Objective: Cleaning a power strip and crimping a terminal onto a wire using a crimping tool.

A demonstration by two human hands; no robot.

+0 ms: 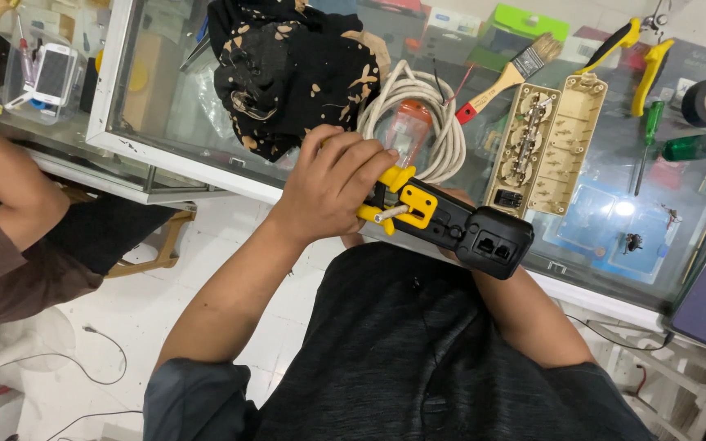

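Glass counter [165, 155], green box [525, 20] beyond.

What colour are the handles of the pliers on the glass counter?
Yellow and black pliers handles, clearest in the head view, top right.

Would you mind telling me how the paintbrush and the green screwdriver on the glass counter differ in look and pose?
The paintbrush has a pale wooden handle with a red tip; the green screwdriver has a green handle. The paintbrush ends in broad tan bristles; the green screwdriver ends in a thin metal shaft. The paintbrush lies slanted; the green screwdriver lies nearly upright in the picture. Both rest untouched on the glass counter.
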